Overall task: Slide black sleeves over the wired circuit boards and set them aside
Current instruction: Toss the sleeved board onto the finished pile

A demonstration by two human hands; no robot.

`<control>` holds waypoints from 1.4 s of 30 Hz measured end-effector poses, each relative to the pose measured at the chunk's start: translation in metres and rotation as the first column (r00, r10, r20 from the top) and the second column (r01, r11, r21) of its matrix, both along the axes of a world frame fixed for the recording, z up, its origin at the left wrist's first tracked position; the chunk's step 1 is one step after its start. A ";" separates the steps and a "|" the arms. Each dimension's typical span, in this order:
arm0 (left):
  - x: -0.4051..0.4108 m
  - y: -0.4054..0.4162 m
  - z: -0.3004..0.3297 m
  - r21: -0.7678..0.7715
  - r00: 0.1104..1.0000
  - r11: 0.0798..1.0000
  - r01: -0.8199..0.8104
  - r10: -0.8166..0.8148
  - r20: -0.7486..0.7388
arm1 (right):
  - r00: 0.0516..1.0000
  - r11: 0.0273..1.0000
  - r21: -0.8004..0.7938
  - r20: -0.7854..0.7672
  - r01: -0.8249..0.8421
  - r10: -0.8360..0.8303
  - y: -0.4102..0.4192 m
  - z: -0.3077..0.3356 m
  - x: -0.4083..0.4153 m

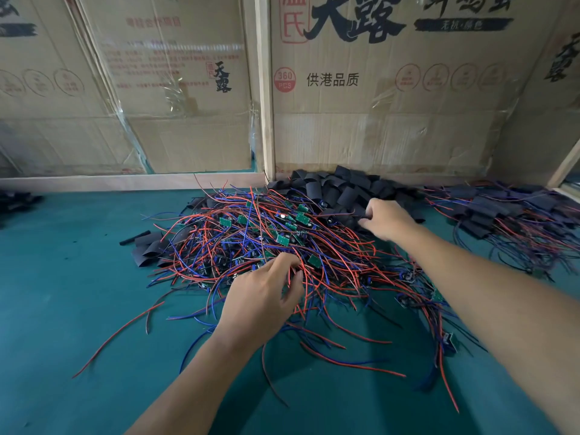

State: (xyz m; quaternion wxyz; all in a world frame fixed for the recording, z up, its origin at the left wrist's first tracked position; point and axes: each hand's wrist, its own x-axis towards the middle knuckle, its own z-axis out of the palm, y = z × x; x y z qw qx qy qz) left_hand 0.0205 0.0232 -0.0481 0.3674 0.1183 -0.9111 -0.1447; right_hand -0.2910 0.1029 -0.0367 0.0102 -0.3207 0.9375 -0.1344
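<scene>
Left grip: left hand (263,296), lower centre of the frame, fingers curled down into the near edge of the wire pile; whether they pinch a wire or board cannot be told.
Right grip: right hand (387,219), right of centre, fingers curled at the near edge of the sleeve heap, pinching what looks like one black sleeve; the fingertips are hidden among the sleeves.
Desk: flat teal-green desk (62,309) fills the lower half of the frame, with small dark specks on its left part.
Room: flattened brown cardboard cartons (392,105) with black and red printed characters stand as a wall behind the desk, some under clear tape; a pale wooden post (265,89) rises between them at upper centre, and a pale wooden rail (125,182) runs along their foot at left.
Wired circuit boards: tangled pile of small green circuit boards with red, blue and black wires (266,240) at the centre of the frame, loose wire ends trailing toward the lower edge.
Black sleeves: heap of short, flattened black tube sleeves (339,186) behind the pile, against the cartons; a few more flat black sleeves (147,246) lie at the pile's left edge.
Finished pieces: blurred stack of sleeved boards with wires (502,211) at the right edge.
</scene>
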 end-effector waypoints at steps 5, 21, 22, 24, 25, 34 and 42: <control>0.000 -0.002 -0.001 -0.011 1.000 1.000 0.006 -0.006 0.001 | 0.995 0.999 0.029 0.099 -0.018 0.015 -0.007 -0.002 0.001; -0.003 0.022 0.002 0.030 0.994 0.994 0.106 -0.106 -0.001 | 0.897 0.748 -0.661 0.301 -0.049 0.325 0.057 0.004 0.190; -0.003 0.024 0.001 0.016 0.993 0.993 0.115 -0.115 0.005 | 0.889 0.743 -0.665 0.297 -0.068 0.348 0.059 0.001 0.200; -0.003 0.025 0.001 -0.007 0.992 0.992 0.123 -0.123 0.023 | 0.883 0.734 -0.674 0.290 -0.086 0.370 0.063 0.000 0.208; -0.003 0.025 0.001 -0.004 0.992 0.992 0.127 -0.127 0.016 | 0.870 0.727 -0.681 0.301 -0.090 0.390 0.065 0.001 0.209; 0.000 0.026 -0.001 0.177 0.952 0.935 0.306 -0.297 -0.076 | 0.126 0.687 -0.704 0.709 0.179 0.694 0.084 0.005 0.183; 0.001 -0.013 -0.002 0.155 0.999 0.988 0.029 -0.031 0.014 | 0.365 0.630 -0.715 0.697 0.302 0.617 0.083 0.006 0.172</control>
